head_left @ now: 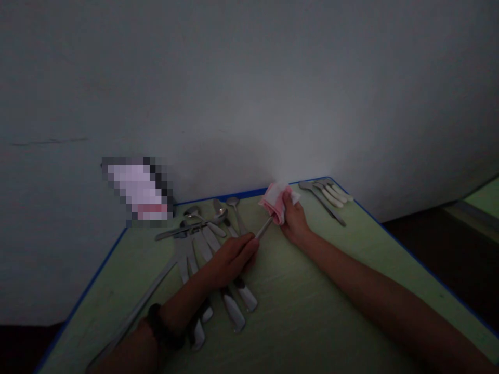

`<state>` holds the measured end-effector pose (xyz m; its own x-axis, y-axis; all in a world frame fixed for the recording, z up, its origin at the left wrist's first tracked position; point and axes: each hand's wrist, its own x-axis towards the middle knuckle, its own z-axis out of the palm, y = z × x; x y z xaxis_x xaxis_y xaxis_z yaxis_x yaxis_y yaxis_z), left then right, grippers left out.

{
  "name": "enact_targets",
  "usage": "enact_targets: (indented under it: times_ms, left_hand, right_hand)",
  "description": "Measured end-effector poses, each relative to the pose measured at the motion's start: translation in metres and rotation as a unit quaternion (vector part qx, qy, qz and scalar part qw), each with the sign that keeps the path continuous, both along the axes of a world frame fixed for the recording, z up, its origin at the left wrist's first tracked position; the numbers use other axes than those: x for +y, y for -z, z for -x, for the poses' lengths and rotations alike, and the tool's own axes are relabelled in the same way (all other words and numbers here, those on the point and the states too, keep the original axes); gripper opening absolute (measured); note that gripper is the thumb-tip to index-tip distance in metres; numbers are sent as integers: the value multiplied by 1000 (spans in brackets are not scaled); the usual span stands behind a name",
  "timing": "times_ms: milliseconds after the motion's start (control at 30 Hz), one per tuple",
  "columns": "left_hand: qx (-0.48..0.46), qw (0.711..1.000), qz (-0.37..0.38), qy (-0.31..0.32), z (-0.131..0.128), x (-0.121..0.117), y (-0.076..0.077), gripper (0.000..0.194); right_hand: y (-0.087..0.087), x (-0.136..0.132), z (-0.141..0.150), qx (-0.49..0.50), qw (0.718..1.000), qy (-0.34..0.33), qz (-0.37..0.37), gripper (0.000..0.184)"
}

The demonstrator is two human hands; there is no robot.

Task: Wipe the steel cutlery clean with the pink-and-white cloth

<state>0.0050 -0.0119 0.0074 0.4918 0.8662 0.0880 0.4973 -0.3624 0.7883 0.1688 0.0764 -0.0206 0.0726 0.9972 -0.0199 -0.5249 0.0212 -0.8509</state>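
My left hand (236,254) is closed around the slim metal handle (265,228) of a utensil, pointing away from me to the right. Its far end is hidden inside a folded pink and white cloth (276,200), so I cannot tell its kind. My right hand (296,221) grips this cloth around that end. Beneath and left of my left hand lie several metal utensils (234,309), with spoon bowls (220,209) near the wall. A separate spoon (233,202) lies just beyond the left hand.
At the table's far right corner lie a long metal utensil (325,205) and several white-handled utensils (337,195). A pixelated object (136,189) leans by the wall (241,93) at the far left. Blue edging (374,221) borders the pale green table (312,317).
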Motion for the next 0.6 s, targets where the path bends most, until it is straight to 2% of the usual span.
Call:
enact_targets:
  times_ms: [167, 367, 500, 600]
  left_hand:
    - [26, 999, 1, 21, -2, 1, -2, 33]
    - [54, 998, -26, -36, -4, 6, 3, 33]
    - [64, 993, -60, -75, -4, 7, 1, 34]
    - [65, 994, -61, -63, -3, 7, 0, 34]
  right_hand:
    - [-3, -4, 2, 4, 999, -39, -14, 47]
    - [0, -8, 3, -46, 991, -125, -16, 45]
    - [-2, -9, 4, -40, 992, -116, -10, 48]
    - [-2, -9, 4, -38, 994, -99, -14, 48]
